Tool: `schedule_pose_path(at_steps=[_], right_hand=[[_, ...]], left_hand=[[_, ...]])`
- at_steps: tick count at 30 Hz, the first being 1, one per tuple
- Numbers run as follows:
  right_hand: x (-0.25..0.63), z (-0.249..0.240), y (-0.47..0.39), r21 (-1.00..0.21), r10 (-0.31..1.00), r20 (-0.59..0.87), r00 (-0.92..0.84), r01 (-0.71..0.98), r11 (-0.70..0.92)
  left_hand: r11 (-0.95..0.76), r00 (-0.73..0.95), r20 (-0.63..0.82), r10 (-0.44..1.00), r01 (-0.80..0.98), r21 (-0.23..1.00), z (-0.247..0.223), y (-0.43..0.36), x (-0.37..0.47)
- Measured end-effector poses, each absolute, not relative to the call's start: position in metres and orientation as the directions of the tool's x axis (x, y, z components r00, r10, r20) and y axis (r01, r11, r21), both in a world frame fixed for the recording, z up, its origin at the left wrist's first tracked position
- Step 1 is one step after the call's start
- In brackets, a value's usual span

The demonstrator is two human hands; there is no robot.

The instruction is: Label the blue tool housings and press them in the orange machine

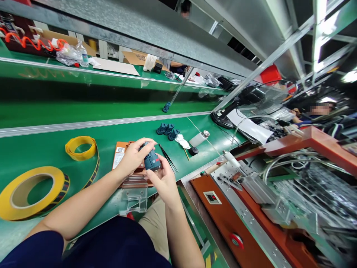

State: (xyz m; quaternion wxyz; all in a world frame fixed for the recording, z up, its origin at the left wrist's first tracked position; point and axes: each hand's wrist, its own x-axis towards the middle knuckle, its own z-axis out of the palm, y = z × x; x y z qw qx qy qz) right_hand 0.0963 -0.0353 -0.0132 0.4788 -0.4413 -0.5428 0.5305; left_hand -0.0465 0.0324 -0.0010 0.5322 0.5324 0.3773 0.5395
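Note:
My left hand and my right hand both grip a dark blue plastic housing with a small red mark and a round logo. The left fingers wrap over its top; the right thumb and fingers hold its lower end. Beneath the hands sits an orange-brown fixture with a coded label and a clear plastic flap at its front. Black tweezers lie just right of the housing. Several similar blue housings stand farther back, beside a crumpled white cloth.
At left are a large yellow tape roll and a smaller yellow roll trailing a strip of labels. A white bottle, a black cap and a thin stick lie right. Orange-framed machinery borders the bench. Another housing stands behind.

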Motion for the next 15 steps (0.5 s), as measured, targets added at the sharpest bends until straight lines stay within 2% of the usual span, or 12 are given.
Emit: schedule_pose_path(at_steps=[7, 11, 15], right_hand=[[0.116, -0.018, -0.039, -0.944, 0.957, 0.277, 0.084, 0.208, 0.255], [0.128, -0.02, -0.046, -0.827, 0.889, 0.442, 0.124, 0.44, 0.349], [0.136, -0.021, -0.053, -0.683, 0.808, 0.584, 0.076, 0.584, 0.439]], left_hand=[[0.144, 0.259, -0.033, 0.965, -0.424, 0.894, 0.0, 0.017, -0.03], [0.312, 0.415, -0.126, 0.901, -0.417, 0.854, 0.0, 0.003, -0.022], [0.364, 0.467, -0.149, 0.872, -0.413, 0.835, 0.003, -0.008, -0.015]])
